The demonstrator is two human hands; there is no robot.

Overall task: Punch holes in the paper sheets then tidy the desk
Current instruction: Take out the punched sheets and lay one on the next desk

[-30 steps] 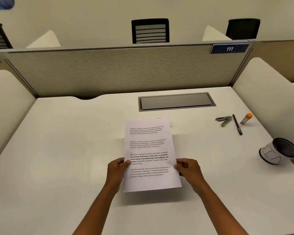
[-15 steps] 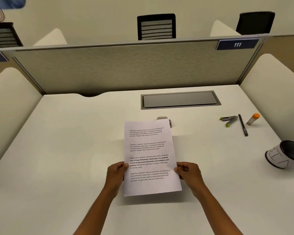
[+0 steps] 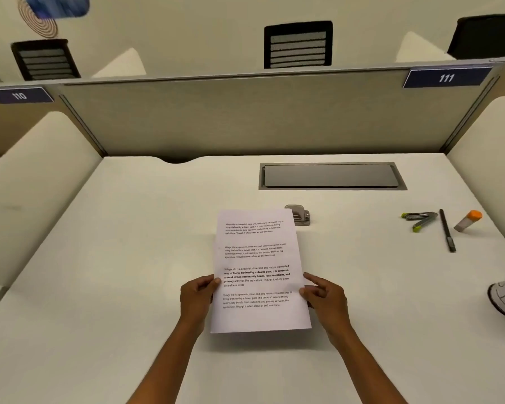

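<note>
Pinching the paper sheets [image 3: 258, 269] by both long edges, left hand [image 3: 196, 295] and right hand [image 3: 325, 298] point them away.

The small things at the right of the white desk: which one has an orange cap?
The grey glue stick, lying farthest right; the black pen and green-tipped clips beside it show no orange.

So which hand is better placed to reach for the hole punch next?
Probably the right hand. The hole punch sits past the paper sheets' far right corner, on that hand's side, while the left hand grips the opposite edge and could keep holding them.
</note>
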